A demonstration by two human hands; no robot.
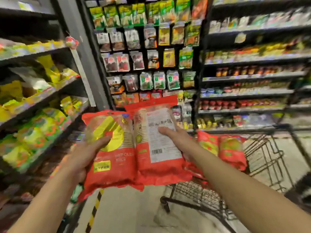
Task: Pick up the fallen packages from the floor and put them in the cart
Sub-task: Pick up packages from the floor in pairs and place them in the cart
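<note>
roughly midway, by my read: two red packages (232,148) already lay in the cart (262,153), and two more were off the floor and in hand, not yet dropped in. left hand (84,158) gripped the front-facing package (116,158) at its lower left edge, thumb across the yellow circle, fingers hidden behind. right hand (178,140) held the back-facing package (158,148), thumb on the printed label, fingers mostly behind it. both packs were side by side, touching, held up just left of the cart. visible floor (134,212) showed no other red pack, but the patch under the packs was hidden.
</note>
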